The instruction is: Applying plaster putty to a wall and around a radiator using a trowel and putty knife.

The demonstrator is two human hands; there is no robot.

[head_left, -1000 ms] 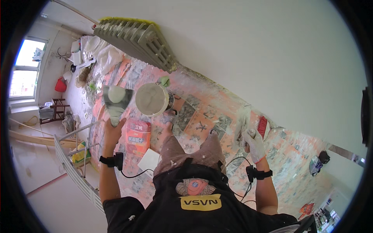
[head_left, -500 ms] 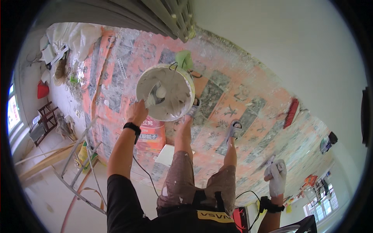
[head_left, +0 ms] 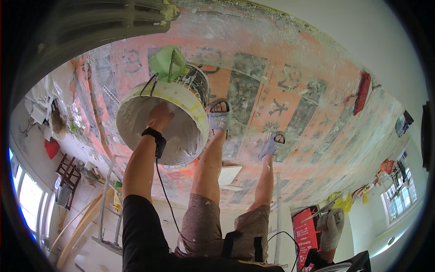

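Note:
My bare left hand (head_left: 161, 117) reaches inside a large white bucket (head_left: 123, 97), its fingers curled closed. Whatever tool it grips is hidden by the hand and the pale grey paste (head_left: 181, 140) coating the bucket's inside. At the lower right my right hand (head_left: 331, 226), in a whitish work glove, is wrapped round the handle of a flat-bladed trowel (head_left: 312, 215), seen nearly edge-on. The bucket's wire handle (head_left: 147, 87) stands up at its far rim. A green plastic piece (head_left: 167, 63) rests beyond that rim, by a dark container (head_left: 198, 84).
My sandalled feet (head_left: 219, 115) stand on orange-and-grey floor sheeting (head_left: 281, 109). A red brush (head_left: 362, 93) lies near the wall at right. Metal ladder frames (head_left: 111, 199) stand at lower left, beside timber boards (head_left: 86, 217). A red box (head_left: 304, 231) sits behind my right hand.
My left hand has gone deeper into the bucket, and the metal tool seen in it before is now out of sight. The bucket appears larger and farther left; my right hand sits lower.

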